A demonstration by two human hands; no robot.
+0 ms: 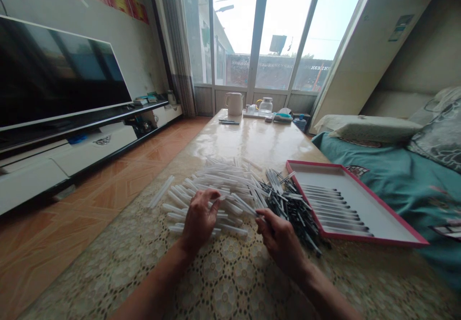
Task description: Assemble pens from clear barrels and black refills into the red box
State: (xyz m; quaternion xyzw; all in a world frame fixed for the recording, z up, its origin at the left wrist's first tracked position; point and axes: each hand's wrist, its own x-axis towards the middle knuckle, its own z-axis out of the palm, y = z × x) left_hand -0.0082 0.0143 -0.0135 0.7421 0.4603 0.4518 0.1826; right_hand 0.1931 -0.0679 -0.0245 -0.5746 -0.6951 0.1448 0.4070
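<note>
My left hand (pixel 200 217) is closed in a pinch at the near side of a pile of translucent white plastic tubes (pixel 212 181). A whitish tube end shows at its fingertips; most of that piece is hidden. My right hand (pixel 279 236) grips a slim pen (pixel 245 205) by its dark end, with its pale length pointing up and left toward my left hand. Right beside that hand lies a heap of black and clear pens (pixel 293 212). A shallow pink-rimmed box (pixel 392 224) to the right holds a row of dark-ended pens (pixel 338 209).
The long table (pixel 230 286) has a lace-patterned cover. At its far end stand a white kettle (pixel 235 104), a glass jug (pixel 265 106), a tissue pack (pixel 283 115) and a few dark pens (pixel 229 122). A teal-covered sofa (pixel 382 181) borders the right side.
</note>
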